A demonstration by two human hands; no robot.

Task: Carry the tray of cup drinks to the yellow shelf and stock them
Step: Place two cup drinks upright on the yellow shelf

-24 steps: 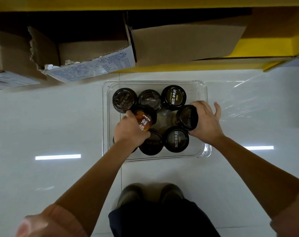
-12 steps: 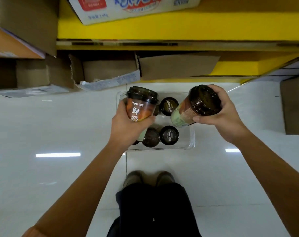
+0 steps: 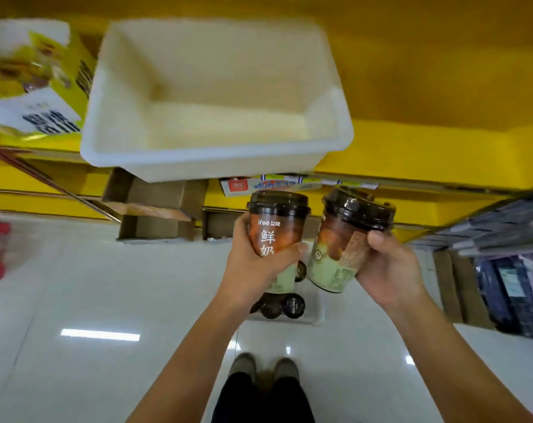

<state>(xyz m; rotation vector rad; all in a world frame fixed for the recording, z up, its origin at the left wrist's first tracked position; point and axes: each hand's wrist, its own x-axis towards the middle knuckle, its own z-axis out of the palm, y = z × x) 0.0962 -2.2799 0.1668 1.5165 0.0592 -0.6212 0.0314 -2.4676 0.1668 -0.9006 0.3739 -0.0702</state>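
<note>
While left hand (image 3: 253, 264) is wrapping fingers round upright brown-and-cream paper cup drink with black lid (image 3: 276, 236), right hand (image 3: 387, 270) is pinching second, tilted black-lidded cup (image 3: 344, 239); both at frame centre. Empty white plastic bin (image 3: 216, 160) sitting on yellow shelf (image 3: 426, 148), upper centre. Clear tray with remaining cups (image 3: 292, 306) lying on white floor, lower centre. Risk: tilted cup slipping from loose pinch, or clipping bin rim. Since half-second back: cups rising, bin coming into view.

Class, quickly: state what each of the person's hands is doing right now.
Left hand: closed around an upright cup drink.
Right hand: closed around a tilted cup drink.
</note>
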